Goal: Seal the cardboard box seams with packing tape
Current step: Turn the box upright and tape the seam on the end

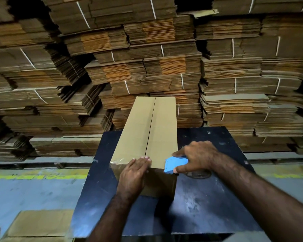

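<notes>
A long brown cardboard box (140,130) lies on a dark worktable (208,198), its closed top flaps meeting in a centre seam that runs away from me. Clear tape (120,160) shines across the near left corner of the box. My left hand (136,169) presses flat with straight fingers on the near top edge, right at the seam. My right hand (196,158) grips a blue tape dispenser (176,165) at the near right corner of the box. The tape roll itself is hidden under that hand.
Tall stacks of strapped flat cardboard (147,58) fill the whole background behind the table. A flat cardboard sheet (40,222) lies on the grey floor at lower left. A yellow floor line (35,176) runs beside the table.
</notes>
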The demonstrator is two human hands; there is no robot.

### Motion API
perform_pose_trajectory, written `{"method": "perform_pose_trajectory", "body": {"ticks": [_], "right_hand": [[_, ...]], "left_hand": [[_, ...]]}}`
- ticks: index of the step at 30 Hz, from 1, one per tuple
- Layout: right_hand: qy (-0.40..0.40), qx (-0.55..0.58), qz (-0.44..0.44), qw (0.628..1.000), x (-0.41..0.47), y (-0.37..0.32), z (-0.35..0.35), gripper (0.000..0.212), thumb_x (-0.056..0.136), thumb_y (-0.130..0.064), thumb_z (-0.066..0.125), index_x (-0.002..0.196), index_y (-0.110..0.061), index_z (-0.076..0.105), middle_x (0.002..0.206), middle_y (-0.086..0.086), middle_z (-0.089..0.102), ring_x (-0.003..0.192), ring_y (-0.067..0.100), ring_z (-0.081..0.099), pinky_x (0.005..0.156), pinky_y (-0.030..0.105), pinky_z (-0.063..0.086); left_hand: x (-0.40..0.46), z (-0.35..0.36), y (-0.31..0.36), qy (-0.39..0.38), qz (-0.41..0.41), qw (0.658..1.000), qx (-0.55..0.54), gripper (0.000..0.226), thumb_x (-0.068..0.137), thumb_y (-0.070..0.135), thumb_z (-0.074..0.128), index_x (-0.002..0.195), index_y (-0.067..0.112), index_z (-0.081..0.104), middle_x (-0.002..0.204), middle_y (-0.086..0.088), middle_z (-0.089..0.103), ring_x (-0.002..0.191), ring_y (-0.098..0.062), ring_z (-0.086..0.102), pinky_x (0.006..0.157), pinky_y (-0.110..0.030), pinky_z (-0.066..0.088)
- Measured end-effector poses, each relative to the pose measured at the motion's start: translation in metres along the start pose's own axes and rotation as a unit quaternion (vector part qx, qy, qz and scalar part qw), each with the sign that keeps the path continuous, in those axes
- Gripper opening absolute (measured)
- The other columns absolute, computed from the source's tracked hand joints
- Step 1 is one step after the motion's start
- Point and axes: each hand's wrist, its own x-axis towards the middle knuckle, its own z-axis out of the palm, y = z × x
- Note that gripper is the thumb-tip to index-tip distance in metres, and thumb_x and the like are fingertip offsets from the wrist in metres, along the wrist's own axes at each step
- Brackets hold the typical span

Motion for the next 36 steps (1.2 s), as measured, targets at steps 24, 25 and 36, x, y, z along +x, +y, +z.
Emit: {"method": "perform_pose_trajectory", "body": {"ticks": [24,25,36], "right_hand": [[0.075,0.103,0.034,0.991,-0.047,0.068,0.070,0.078,0.070,-0.085,0.045,0.142,-0.056,0.034,0.119,-0.013,0.065,0.102,0.013,0.057,0.082,0.033,0.046],[0.078,0.104,0.031,0.991,-0.047,0.069,0.072,0.077,0.072,-0.085,0.046,0.142,-0.055,0.035,0.119,-0.012,0.065,0.103,0.014,0.057,0.082,0.033,0.046],[0.083,0.101,0.014,0.991,-0.054,0.075,0.065,0.072,0.076,-0.081,0.049,0.142,-0.055,0.037,0.122,-0.009,0.065,0.107,0.017,0.058,0.079,0.034,0.043]], "left_hand": [[0.019,0.018,0.069,-0.054,-0.029,0.996,0.070,0.060,0.077,0.023,0.078,0.132,0.006,0.059,0.136,-0.013,0.061,0.126,-0.028,0.059,0.110,-0.043,0.039],[0.019,0.021,0.075,-0.050,-0.023,0.996,0.074,0.064,0.079,0.026,0.077,0.136,0.004,0.056,0.139,-0.015,0.058,0.130,-0.029,0.055,0.112,-0.044,0.037],[0.027,0.036,0.095,-0.025,0.009,1.000,0.013,0.055,0.073,0.000,0.079,0.127,0.006,0.066,0.134,-0.011,0.064,0.122,-0.025,0.062,0.106,-0.041,0.043]]}}
